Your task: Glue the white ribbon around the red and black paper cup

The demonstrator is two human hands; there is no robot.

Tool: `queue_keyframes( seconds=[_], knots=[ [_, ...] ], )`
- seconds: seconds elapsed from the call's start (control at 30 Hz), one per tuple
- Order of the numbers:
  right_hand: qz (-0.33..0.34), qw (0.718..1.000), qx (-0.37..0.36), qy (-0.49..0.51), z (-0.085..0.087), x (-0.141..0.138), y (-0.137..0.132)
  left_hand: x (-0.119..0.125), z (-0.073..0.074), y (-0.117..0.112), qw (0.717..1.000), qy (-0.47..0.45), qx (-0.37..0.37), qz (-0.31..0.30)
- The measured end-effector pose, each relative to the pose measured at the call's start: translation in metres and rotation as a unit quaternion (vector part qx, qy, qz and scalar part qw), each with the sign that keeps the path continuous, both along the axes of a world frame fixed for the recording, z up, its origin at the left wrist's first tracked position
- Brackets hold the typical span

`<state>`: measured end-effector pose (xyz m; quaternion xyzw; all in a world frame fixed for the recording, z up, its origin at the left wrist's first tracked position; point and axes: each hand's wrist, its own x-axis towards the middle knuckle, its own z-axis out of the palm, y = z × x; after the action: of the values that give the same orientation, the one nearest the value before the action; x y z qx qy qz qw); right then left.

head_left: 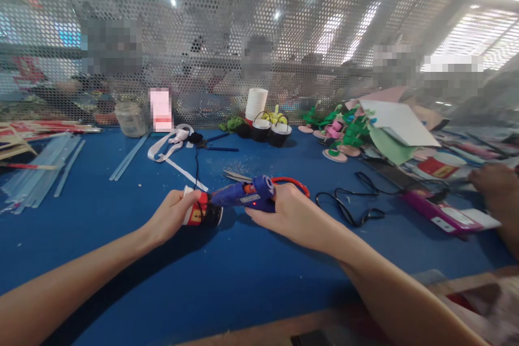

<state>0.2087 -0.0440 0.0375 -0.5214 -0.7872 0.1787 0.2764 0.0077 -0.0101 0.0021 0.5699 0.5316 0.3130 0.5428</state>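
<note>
My left hand [174, 213] is closed around a small paper cup [197, 212], which lies tilted on its side. Its print is red and yellow, and one end is covered in black. A black yarn strand [197, 170] runs from the cup back to a dark yarn ball [195, 138]. In my right hand [290, 211] is a blue hot glue gun [251, 194] with a small red light lit. Its nozzle meets the cup's side; whether glue is coming out I cannot tell. Scissors [237, 175] with red handles lie just behind the glue gun, partly hidden.
Glue sticks [44, 173] lie at left, near a plastic jar [130, 119]. White ribbon [160, 148], stacked paper cups [256, 104], black-wrapped cups [279, 134] and green craft plants [352, 132] stand behind. At right are a black cable [344, 208], a purple power strip [441, 213] and another person's hand [494, 189].
</note>
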Motion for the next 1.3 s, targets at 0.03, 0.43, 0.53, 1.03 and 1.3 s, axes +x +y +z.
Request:
queue_keyframes(
  seconds=[0.03, 0.43, 0.53, 1.03, 1.3],
  knots=[
    [-0.001, 1.000, -0.004, -0.002, 0.000, 0.000, 0.000, 0.000, 0.000, 0.000, 1.000, 0.001, 0.002, -0.003],
    [-0.017, 1.000, -0.008, -0.003, -0.001, 0.001, 0.005, 0.001, 0.002, -0.003, 0.999, 0.032, 0.027, -0.020],
    [-0.014, 1.000, -0.010, 0.005, -0.001, 0.001, 0.004, 0.001, 0.003, -0.002, 0.999, 0.031, 0.021, -0.022],
    [0.001, 1.000, -0.001, -0.015, -0.003, -0.001, -0.005, 0.004, 0.006, -0.001, 0.997, -0.063, -0.048, 0.024],
    [0.017, 1.000, 0.004, -0.015, -0.004, -0.002, -0.007, 0.006, 0.009, -0.001, 0.995, -0.067, -0.057, 0.049]
  ],
)
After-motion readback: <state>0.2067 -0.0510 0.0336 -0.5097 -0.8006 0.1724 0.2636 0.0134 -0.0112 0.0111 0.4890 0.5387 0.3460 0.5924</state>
